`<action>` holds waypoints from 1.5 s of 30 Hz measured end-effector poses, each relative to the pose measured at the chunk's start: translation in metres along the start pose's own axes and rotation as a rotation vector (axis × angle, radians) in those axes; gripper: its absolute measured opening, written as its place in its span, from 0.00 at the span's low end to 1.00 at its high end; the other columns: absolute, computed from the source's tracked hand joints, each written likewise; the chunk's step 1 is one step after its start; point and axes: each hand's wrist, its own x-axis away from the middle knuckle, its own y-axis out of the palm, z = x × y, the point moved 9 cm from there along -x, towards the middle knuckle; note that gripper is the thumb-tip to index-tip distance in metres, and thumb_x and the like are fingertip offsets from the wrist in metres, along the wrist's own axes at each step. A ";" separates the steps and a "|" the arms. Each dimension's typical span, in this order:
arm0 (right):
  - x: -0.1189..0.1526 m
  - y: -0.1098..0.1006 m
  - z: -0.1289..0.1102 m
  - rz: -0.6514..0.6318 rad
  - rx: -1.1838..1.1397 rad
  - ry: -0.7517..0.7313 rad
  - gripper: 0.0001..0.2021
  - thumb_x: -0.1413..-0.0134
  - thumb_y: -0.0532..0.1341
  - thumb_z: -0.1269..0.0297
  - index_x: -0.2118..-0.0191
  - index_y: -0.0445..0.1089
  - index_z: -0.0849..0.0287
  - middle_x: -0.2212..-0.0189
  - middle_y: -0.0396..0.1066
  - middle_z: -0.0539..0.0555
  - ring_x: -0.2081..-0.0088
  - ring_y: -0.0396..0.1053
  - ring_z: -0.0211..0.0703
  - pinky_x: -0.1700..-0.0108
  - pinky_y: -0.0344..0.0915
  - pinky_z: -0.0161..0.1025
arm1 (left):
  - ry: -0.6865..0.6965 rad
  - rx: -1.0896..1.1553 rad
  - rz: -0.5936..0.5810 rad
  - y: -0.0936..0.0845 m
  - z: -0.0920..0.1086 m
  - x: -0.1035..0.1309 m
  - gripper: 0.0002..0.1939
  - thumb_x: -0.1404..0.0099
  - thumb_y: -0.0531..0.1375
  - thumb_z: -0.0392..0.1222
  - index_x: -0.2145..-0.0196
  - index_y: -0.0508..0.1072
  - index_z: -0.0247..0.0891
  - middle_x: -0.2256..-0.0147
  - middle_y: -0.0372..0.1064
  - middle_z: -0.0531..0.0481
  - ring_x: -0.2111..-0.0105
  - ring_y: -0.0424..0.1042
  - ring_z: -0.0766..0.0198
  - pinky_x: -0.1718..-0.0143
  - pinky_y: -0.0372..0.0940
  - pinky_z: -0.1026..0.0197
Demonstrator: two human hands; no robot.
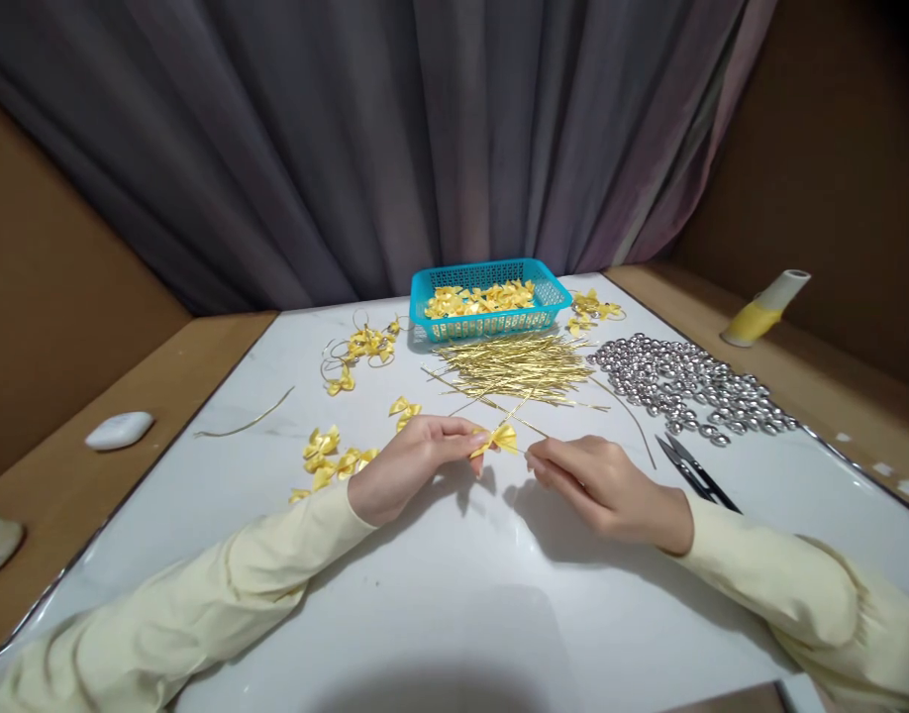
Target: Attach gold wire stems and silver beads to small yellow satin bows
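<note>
Bow (pixel 501 439) held in the fingers over a white table (pixel 440 604)

Head view: the yellow bow is at the middle of the table, in front of the person. The left hand (pixel 417 458) grips it between thumb and fingers, with the bow's loops showing past the fingertips. The right hand (pixel 610 485) is just beside it, thumb and fingers closed together on a thin strand (pixel 522 453) that runs toward the bow; where the strand meets the bow is too small to tell. Both arms wear pale yellow sleeves (pixel 268 574).

Just beyond the hands lies a pile of gold wires (pixel 518 366), most of them side by side. Behind the pile stands a blue basket (pixel 491 325) holding many yellow bows (pixel 484 295). Bows with wire loops (pixel 369 344) lie left of the basket, and a smaller cluster (pixel 594 307) lies to its right. Near the left hand are several loose bows (pixel 321 446), and farther left a single bent wire (pixel 247 426). To the right spread many shiny silver pieces (pixel 684 381), with black snips (pixel 696 470) between them and the right sleeve. Off the table's right edge, a cone with yellow thread (pixel 756 325) leans. Dark curtain (pixel 336 149) hangs behind everything.
</note>
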 end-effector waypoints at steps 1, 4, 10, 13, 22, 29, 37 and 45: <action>0.000 -0.001 -0.002 0.004 0.020 -0.015 0.09 0.42 0.45 0.71 0.70 0.60 0.59 0.82 0.59 0.47 0.82 0.55 0.35 0.77 0.54 0.34 | 0.008 -0.009 -0.004 0.001 0.001 0.000 0.13 0.43 0.59 0.44 0.80 0.69 0.33 0.76 0.64 0.51 0.74 0.62 0.67 0.70 0.56 0.63; 0.001 -0.003 -0.008 0.021 0.064 -0.060 0.09 0.42 0.45 0.72 0.68 0.60 0.60 0.82 0.59 0.48 0.82 0.56 0.35 0.77 0.54 0.34 | 0.036 -0.031 -0.023 0.003 0.004 0.000 0.13 0.42 0.58 0.43 0.80 0.68 0.33 0.76 0.64 0.51 0.74 0.61 0.68 0.70 0.55 0.64; 0.003 -0.005 -0.012 0.036 0.077 -0.085 0.09 0.42 0.45 0.72 0.67 0.60 0.60 0.82 0.59 0.48 0.82 0.56 0.35 0.77 0.54 0.35 | 0.072 -0.065 -0.030 0.003 0.006 -0.001 0.10 0.41 0.57 0.43 0.74 0.69 0.34 0.79 0.63 0.53 0.77 0.60 0.69 0.72 0.53 0.64; 0.002 -0.006 -0.016 0.052 0.078 -0.105 0.09 0.42 0.45 0.73 0.67 0.60 0.60 0.82 0.59 0.48 0.83 0.56 0.36 0.77 0.54 0.34 | 0.080 -0.095 -0.029 0.003 0.006 -0.001 0.10 0.41 0.57 0.44 0.73 0.70 0.34 0.79 0.63 0.53 0.78 0.59 0.69 0.73 0.52 0.63; 0.003 -0.003 -0.017 0.033 0.110 -0.117 0.09 0.42 0.44 0.72 0.67 0.59 0.60 0.82 0.59 0.49 0.82 0.56 0.36 0.77 0.54 0.35 | 0.109 -0.134 -0.021 0.005 0.009 -0.001 0.11 0.40 0.57 0.45 0.73 0.70 0.34 0.80 0.62 0.54 0.78 0.60 0.69 0.73 0.55 0.64; 0.003 0.003 -0.011 0.018 0.031 0.006 0.09 0.41 0.43 0.71 0.68 0.58 0.59 0.82 0.59 0.48 0.83 0.57 0.36 0.78 0.55 0.34 | 0.195 -0.253 0.161 0.003 0.015 0.006 0.12 0.39 0.55 0.46 0.74 0.69 0.35 0.78 0.65 0.54 0.76 0.63 0.68 0.71 0.59 0.66; 0.000 0.008 -0.001 0.047 -0.193 0.202 0.11 0.40 0.43 0.67 0.71 0.57 0.58 0.81 0.63 0.49 0.81 0.62 0.35 0.76 0.58 0.33 | 0.304 -0.363 0.340 -0.001 0.016 0.016 0.11 0.37 0.53 0.44 0.72 0.69 0.36 0.76 0.66 0.54 0.73 0.66 0.67 0.69 0.60 0.67; 0.002 0.017 0.000 0.053 -0.247 0.254 0.12 0.40 0.43 0.67 0.72 0.57 0.58 0.82 0.61 0.48 0.82 0.57 0.35 0.76 0.57 0.33 | 0.305 -0.297 0.379 -0.001 0.011 0.018 0.12 0.37 0.53 0.44 0.73 0.68 0.35 0.78 0.66 0.53 0.75 0.64 0.67 0.70 0.59 0.64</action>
